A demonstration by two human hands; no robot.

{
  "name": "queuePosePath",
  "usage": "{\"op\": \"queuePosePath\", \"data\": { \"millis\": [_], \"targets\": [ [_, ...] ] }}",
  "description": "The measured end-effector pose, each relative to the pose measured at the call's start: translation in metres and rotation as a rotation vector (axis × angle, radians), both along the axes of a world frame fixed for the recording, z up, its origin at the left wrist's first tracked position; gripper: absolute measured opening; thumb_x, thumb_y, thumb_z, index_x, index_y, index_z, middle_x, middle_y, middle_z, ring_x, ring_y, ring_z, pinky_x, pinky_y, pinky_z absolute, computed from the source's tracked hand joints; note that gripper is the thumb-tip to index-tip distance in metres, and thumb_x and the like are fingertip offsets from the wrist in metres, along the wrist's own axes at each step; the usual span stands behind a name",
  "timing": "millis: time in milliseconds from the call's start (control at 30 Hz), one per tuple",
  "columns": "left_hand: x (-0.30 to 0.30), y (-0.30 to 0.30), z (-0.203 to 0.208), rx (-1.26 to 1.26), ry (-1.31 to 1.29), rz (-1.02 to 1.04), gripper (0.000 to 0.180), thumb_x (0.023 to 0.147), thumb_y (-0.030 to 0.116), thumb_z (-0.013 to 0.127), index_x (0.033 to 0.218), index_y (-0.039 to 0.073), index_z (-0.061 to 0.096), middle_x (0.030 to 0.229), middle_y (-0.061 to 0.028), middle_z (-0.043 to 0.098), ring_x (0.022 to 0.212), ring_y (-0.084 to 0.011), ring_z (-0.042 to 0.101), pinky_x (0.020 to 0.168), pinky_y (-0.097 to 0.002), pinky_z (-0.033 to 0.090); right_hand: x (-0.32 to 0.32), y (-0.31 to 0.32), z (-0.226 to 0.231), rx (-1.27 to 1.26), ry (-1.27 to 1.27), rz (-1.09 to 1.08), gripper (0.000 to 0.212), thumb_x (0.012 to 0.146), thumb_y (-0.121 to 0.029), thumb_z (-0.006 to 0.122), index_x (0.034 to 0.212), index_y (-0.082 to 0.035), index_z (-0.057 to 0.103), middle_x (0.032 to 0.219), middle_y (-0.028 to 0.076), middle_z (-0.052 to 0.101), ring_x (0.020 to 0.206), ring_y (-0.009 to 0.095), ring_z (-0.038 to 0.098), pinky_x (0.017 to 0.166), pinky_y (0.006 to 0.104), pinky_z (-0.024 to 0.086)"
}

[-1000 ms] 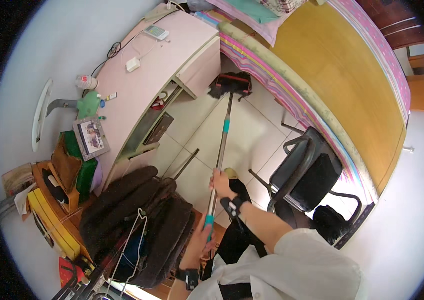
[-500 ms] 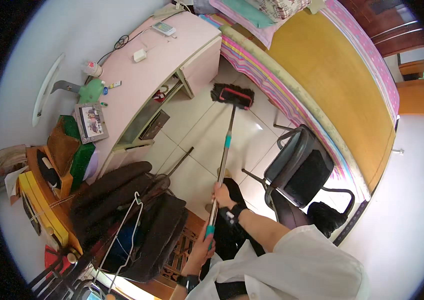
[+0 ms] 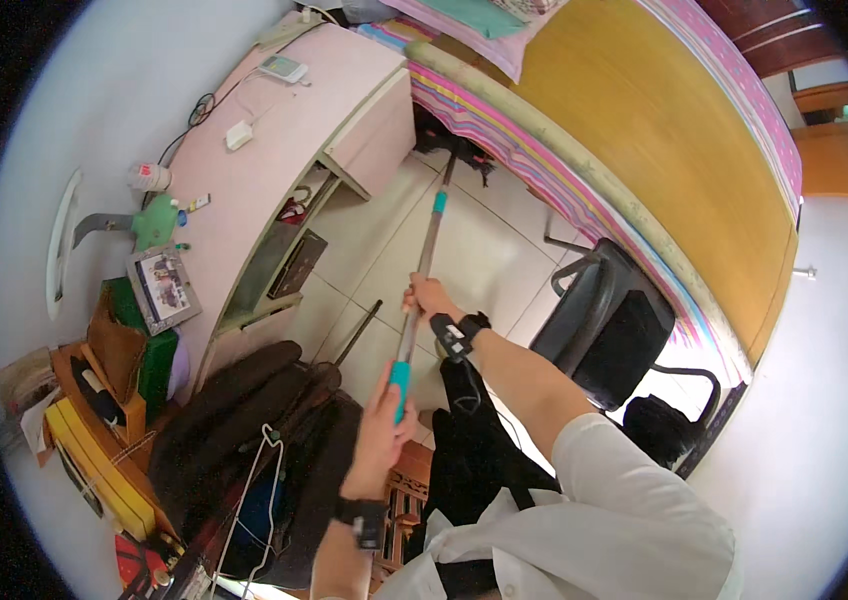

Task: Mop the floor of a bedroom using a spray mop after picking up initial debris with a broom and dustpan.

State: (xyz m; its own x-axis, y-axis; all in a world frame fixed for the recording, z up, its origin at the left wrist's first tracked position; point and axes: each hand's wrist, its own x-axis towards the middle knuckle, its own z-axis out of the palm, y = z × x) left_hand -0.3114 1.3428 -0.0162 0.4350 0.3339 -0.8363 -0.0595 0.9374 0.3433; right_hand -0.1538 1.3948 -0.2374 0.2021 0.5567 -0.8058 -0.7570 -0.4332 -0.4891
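Note:
A mop [image 3: 429,240] with a metal pole and teal grips slants away from me across the tiled floor. My left hand [image 3: 382,428] is wrapped round the teal grip near the pole's lower end. Higher up, my right hand [image 3: 430,296] closes round the bare metal part. The dark, shaggy mop head [image 3: 461,152] lies on the floor in the far corner between the pink desk [image 3: 289,120] and the bed [image 3: 634,130]. The bed's striped cover partly hides it. Both wrists carry black bands.
A black chair [image 3: 599,325] stands at the right beside the bed. Dark clothes [image 3: 234,420] and a wire hanger [image 3: 269,470] are at the near left. On the desk are a picture frame [image 3: 164,288], a green lamp base [image 3: 155,222] and a white charger [image 3: 239,136].
Both hands have pushed the mop forward, away from me. Its head has moved from the open tiles into the far corner, partly under the bed's cover.

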Motion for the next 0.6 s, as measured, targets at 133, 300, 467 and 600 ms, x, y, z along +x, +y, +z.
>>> {"op": "queuePosePath", "data": {
  "millis": [133,300,467,600],
  "targets": [
    [0.013,0.000,-0.008,-0.073,-0.049,-0.162,0.051,0.091,0.019,0.040,0.137,0.022,0.016,0.067,-0.0029,0.041,0.045,-0.0058,0.030,0.036,-0.0175,0.024,0.020,-0.027,-0.028,0.284,-0.736,0.144,0.030,0.083,-0.018,0.043,0.061,0.002,0.041,0.049,0.011,0.046,0.041,0.022,0.048,0.040,0.0370,0.041],
    [-0.009,-0.053,0.008,-0.180,-0.015,-0.223,0.051,0.091,0.017,0.037,0.136,0.025,0.016,0.068,-0.0017,0.040,0.044,-0.0062,0.031,0.036,-0.0176,0.024,-0.013,-0.081,0.023,-0.121,-0.101,-0.125,0.025,0.083,-0.022,0.045,0.072,0.001,0.042,0.054,0.008,0.041,0.041,0.016,0.042,0.037,0.0307,0.039],
    [-0.035,-0.079,0.018,-0.201,-0.012,-0.316,0.053,0.090,0.015,0.038,0.137,0.026,0.016,0.066,-0.0008,0.039,0.043,-0.0054,0.031,0.036,-0.0188,0.024,-0.026,-0.140,0.015,-0.201,-0.083,-0.087,0.029,0.086,-0.025,0.043,0.079,0.003,0.041,0.057,0.008,0.046,0.041,0.018,0.047,0.036,0.0301,0.043],
    [-0.061,-0.108,0.035,-0.093,0.054,-0.330,0.048,0.090,0.014,0.038,0.135,0.022,0.024,0.064,0.0007,0.039,0.042,-0.0050,0.030,0.035,-0.0193,0.025,-0.046,-0.180,0.007,-0.276,-0.448,0.270,0.036,0.085,-0.026,0.044,0.090,0.008,0.033,0.056,0.014,0.054,0.046,0.024,0.056,0.039,0.0332,0.046]
  ]
}}
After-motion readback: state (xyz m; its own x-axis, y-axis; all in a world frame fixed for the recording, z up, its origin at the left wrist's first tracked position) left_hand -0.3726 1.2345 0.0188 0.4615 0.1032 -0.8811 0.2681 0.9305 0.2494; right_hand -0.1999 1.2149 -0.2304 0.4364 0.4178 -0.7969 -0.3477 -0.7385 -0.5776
